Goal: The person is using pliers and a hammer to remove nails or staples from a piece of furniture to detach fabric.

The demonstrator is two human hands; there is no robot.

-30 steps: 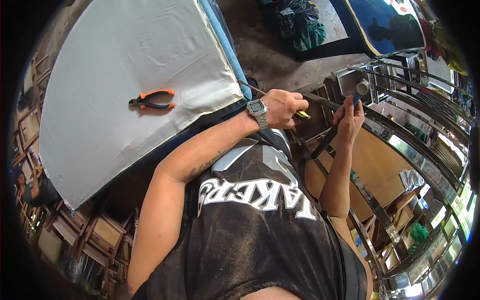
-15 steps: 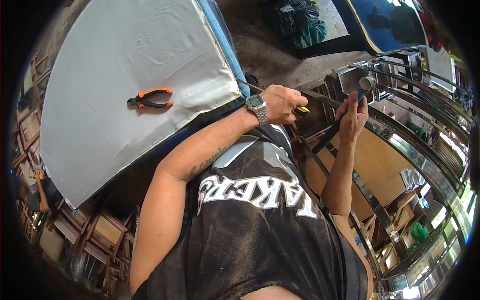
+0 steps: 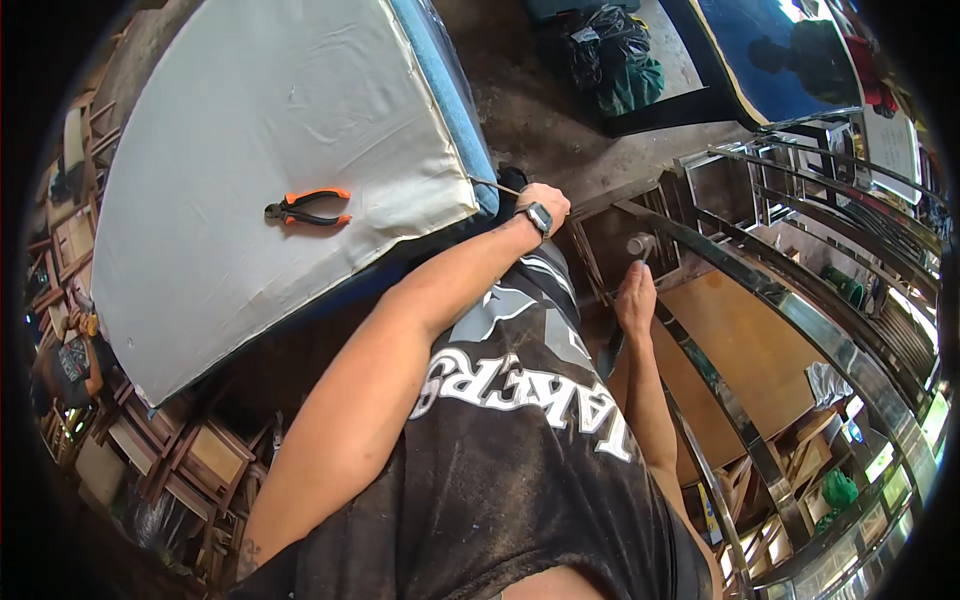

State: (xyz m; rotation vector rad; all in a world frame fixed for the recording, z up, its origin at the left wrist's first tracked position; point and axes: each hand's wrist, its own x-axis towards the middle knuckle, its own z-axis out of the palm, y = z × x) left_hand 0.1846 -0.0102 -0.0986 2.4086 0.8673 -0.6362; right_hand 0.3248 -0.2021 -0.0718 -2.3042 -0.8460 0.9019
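Note:
My left hand (image 3: pixel 546 203) is closed around the handle of a screwdriver (image 3: pixel 498 186), which the fist hides now. The screwdriver's shaft points left, and its tip meets the corner edge of a large pale fabric-covered panel (image 3: pixel 270 120) with a blue side. My right hand (image 3: pixel 636 300) grips a hammer (image 3: pixel 640 244) just to the right; its round metal head sticks up past my fingers, a short gap from my left fist. Diagonal-cutting pliers (image 3: pixel 312 208) with orange and black handles lie partly spread on the pale panel.
Shiny metal frames (image 3: pixel 790 300) and a brown board (image 3: pixel 735 345) stand at the right. Wooden frames (image 3: pixel 190 455) are stacked at the lower left, near another person (image 3: pixel 72 365). A dark blue glossy panel (image 3: pixel 790 60) and black bags (image 3: pixel 610 50) sit at the back.
My right hand has swung the hammer left and down, closer to my left fist. My left hand has shifted slightly, and the screwdriver's yellow handle end no longer shows.

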